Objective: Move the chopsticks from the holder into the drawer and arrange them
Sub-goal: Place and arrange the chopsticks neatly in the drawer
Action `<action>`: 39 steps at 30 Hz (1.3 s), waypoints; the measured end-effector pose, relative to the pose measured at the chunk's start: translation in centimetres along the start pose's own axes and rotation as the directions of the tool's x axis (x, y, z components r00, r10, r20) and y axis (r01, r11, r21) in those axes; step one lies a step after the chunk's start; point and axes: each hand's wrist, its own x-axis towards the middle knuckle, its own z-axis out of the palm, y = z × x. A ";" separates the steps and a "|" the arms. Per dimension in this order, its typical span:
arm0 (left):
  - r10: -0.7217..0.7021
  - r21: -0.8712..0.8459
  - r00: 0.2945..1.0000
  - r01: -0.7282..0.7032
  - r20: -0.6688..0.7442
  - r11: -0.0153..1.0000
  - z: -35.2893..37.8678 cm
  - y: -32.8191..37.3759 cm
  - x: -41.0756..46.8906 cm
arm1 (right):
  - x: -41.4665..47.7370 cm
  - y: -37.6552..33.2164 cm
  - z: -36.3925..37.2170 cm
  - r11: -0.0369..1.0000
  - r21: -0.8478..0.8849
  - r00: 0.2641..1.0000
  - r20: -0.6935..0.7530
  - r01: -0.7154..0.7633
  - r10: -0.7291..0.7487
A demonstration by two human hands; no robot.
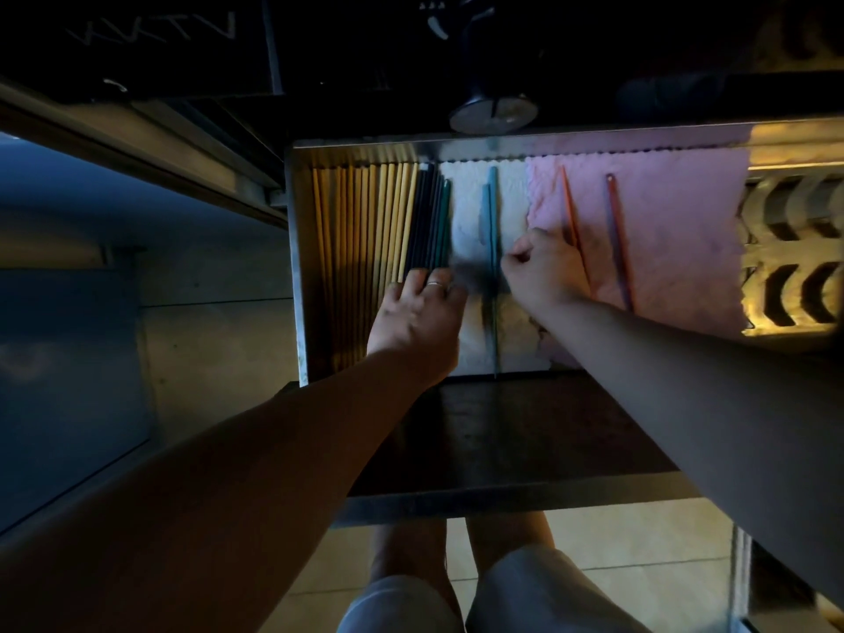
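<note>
— Where are the chopsticks?

— In the open drawer (pixel 297 267). A row of yellow wooden chopsticks (pixel 365 221) lies side by side at its left end, with a bundle of dark blue and teal chopsticks (pixel 431 221) just beside them. The left hand (pixel 418 317) lies flat on the near ends of that dark bundle, fingers (pixel 411 283) stretched forward and close together, a ring (pixel 435 284) on one of them.

— And the right hand?

— The right hand (pixel 543 267) is curled, thumb and fingertips pinched together just right of a pair of teal chopsticks (pixel 491 212) that lies on a white cloth (pixel 466 207). Whether it actually grips one I cannot tell; the spot is blurred.

— Anything past the knuckles?

— An orange chopstick (pixel 571 212) runs under the far side of that hand, and a reddish-purple chopstick (pixel 619 239) lies apart to its right, both on a pink cloth (pixel 676 221).

— Beyond the drawer?

— A dark, round-based object (pixel 493 114) stands on the surface behind it.
</note>
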 end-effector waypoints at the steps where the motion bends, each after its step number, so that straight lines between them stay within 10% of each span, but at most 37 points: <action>1: -0.025 -0.084 0.999 0.028 0.034 0.996 0.0 0.6 0.3 | 0.0 0.4 -0.1 1.000 -0.002 1.000 0.012 -0.001 0.001; 7: -0.395 -0.485 0.871 0.491 0.292 0.724 1.4 3.3 3.2 | 0.1 0.9 0.2 0.995 0.088 0.991 0.130 -0.041 0.029; 16: -0.558 -0.569 0.756 0.640 0.344 0.516 2.5 4.8 5.5 | 0.6 1.2 0.1 0.971 0.221 0.982 0.180 -0.096 0.056; 32: -0.576 -0.422 0.770 0.635 0.274 0.647 0.7 0.6 3.0 | 2.1 0.3 3.2 0.981 -0.181 0.992 0.093 -0.068 0.086; 39: -0.542 -0.397 0.800 0.599 0.257 0.696 0.6 0.0 2.4 | 1.3 -1.7 2.5 0.990 -0.094 0.977 0.176 -0.103 0.118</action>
